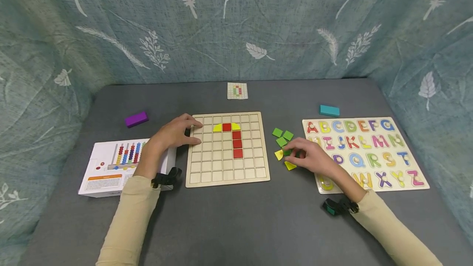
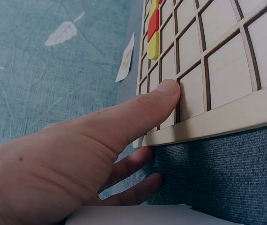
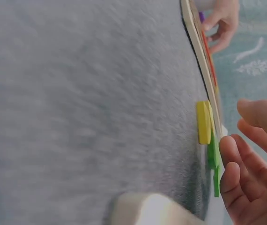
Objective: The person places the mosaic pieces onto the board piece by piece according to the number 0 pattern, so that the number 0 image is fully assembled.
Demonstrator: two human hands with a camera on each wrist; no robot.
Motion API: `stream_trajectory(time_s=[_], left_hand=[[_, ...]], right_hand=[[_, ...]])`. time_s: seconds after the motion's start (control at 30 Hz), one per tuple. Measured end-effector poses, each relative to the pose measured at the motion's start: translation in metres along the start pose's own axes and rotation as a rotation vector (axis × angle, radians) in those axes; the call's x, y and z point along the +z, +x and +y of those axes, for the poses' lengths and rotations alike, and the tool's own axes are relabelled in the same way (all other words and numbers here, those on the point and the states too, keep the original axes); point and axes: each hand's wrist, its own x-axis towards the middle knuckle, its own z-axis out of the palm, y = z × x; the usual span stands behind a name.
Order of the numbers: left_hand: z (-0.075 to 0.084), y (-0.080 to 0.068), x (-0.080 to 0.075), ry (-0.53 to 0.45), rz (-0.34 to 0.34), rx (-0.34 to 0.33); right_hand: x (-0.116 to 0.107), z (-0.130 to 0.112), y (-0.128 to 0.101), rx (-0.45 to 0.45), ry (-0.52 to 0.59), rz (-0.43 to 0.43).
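A wooden grid board [image 1: 217, 166] lies mid-table. Set in its cells are several red square tiles [image 1: 237, 144] in a column, another red one above, and two yellow rounded tiles [image 1: 217, 128] beside that one. My left hand [image 1: 173, 131] rests on the board's left side, its thumb [image 2: 168, 91] over the rim and its fingers loosely extended. To the right of the board, several green square tiles [image 1: 281, 141] and yellow tiles [image 1: 290, 166] lie loose. Over them hovers my right hand [image 1: 312, 157], thumb and fingers apart, with nothing visible between them in the right wrist view.
A small pattern card [image 1: 237, 90] lies behind the board. An abacus box [image 1: 105, 180] sits under the left forearm, with a purple block [image 1: 136, 119] behind it. At right are an alphabet puzzle board [image 1: 373, 136] and a teal block [image 1: 329, 111].
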Motion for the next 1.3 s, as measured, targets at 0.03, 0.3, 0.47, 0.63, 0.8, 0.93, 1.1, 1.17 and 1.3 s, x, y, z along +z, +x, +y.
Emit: stream_trajectory(time_s=[0.03,0.3,0.47,0.63,0.8,0.93,1.1,1.17,1.3], left_hand=[[0.000,0.000,0.000,0.001,-0.001,-0.003],[-0.002,0.000,0.000,-0.002,0.005,-0.001],[-0.003,0.000,0.001,-0.011,0.014,0.028],[-0.003,0.000,0.001,-0.011,0.009,0.025],[-0.002,-0.002,0.002,-0.014,0.014,0.020],[-0.002,-0.002,0.001,-0.015,0.016,0.016],[-0.002,-0.003,0.001,-0.013,0.015,0.017],[-0.002,-0.004,0.001,-0.017,0.014,0.021],[-0.001,-0.003,0.001,-0.017,0.012,0.027]], right_hand=[[0.000,0.000,-0.002,-0.009,0.001,-0.007],[0.002,0.000,-0.013,-0.050,-0.047,-0.054],[0.002,0.002,-0.014,-0.098,-0.056,-0.063],[0.001,0.004,-0.015,-0.102,-0.048,-0.118],[0.000,0.003,-0.014,-0.080,-0.055,-0.172],[-0.001,0.003,-0.013,-0.074,-0.060,-0.197],[0.000,0.004,-0.013,-0.076,-0.055,-0.215],[0.000,0.004,-0.013,-0.084,-0.050,-0.221],[-0.001,0.004,-0.013,-0.099,-0.050,-0.224]])
